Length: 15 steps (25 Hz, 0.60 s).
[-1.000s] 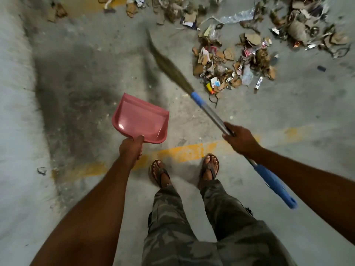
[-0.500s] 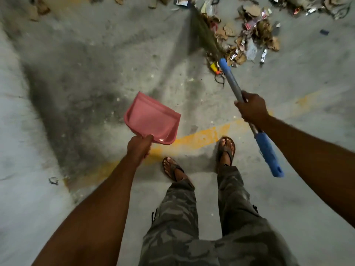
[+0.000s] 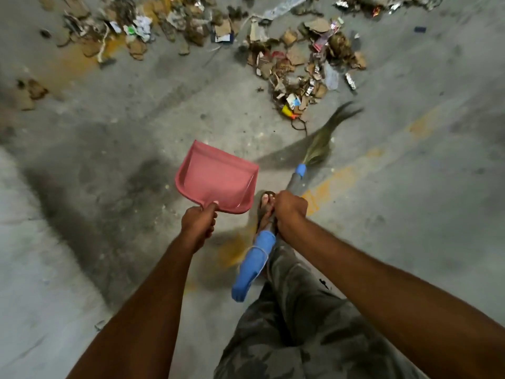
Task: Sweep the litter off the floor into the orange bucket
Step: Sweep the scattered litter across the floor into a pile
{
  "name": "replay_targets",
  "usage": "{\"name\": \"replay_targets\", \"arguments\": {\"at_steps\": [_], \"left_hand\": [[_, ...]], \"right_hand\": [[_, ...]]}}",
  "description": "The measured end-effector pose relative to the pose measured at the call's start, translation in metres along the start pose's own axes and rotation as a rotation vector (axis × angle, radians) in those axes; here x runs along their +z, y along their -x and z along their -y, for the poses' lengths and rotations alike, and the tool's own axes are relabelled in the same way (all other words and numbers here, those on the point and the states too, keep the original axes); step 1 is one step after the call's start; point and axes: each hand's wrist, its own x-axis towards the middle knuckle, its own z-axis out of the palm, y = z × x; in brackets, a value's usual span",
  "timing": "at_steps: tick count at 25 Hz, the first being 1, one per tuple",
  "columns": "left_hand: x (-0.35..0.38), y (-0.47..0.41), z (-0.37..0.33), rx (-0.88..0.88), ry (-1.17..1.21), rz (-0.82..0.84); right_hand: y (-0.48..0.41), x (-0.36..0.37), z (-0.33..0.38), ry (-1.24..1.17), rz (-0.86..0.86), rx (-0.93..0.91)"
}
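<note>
Left hand [image 3: 199,221]: fingers clenched round the handle of a pink dustpan [image 3: 217,181], thumb laid along the top of the handle.
Dustpan: held in the air in front of the body, open mouth pointing away from the person, nothing visible inside it.
Right hand [image 3: 290,212]: fingers wrapped tight round the grey shaft of a broom [image 3: 296,181] — the blue end of the handle sticks out below the fist, toward the legs.
Broom head: brown bristles [image 3: 326,138] up and to the right of the hand, blurred, pointing toward the litter; whether they touch the floor cannot be told.
Litter [image 3: 303,67]: a heap of torn cardboard, wrappers and paper on the concrete floor [image 3: 410,201] ahead and to the right, with a looser band of scraps [image 3: 142,26] along the top left — both well apart from the dustpan.
Floor marks: a worn yellow painted line [image 3: 336,176] runs across under the hands; a dark stain spreads to the left.
Person: camouflage trousers [image 3: 295,324], one sandalled foot [image 3: 265,206] showing between the two hands.
Orange bucket: not in view.
</note>
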Motion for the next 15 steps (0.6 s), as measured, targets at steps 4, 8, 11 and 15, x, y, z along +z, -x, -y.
{"name": "replay_targets", "arguments": {"at_steps": [4, 8, 11, 15], "left_hand": [[-0.020, -0.050, -0.029, -0.028, -0.014, 0.002], [-0.035, -0.094, -0.077, -0.028, -0.023, -0.011], [-0.039, -0.108, -0.122, 0.018, -0.026, 0.012], [-0.043, -0.118, -0.182, 0.106, -0.062, 0.048]], "right_hand": [[-0.039, 0.098, 0.051, 0.210, 0.065, -0.072], [-0.058, 0.164, 0.150, 0.371, 0.200, -0.318], [-0.062, 0.178, 0.203, 0.509, 0.296, -0.499], [-0.032, 0.155, 0.233, 0.478, 0.280, -0.660]]}}
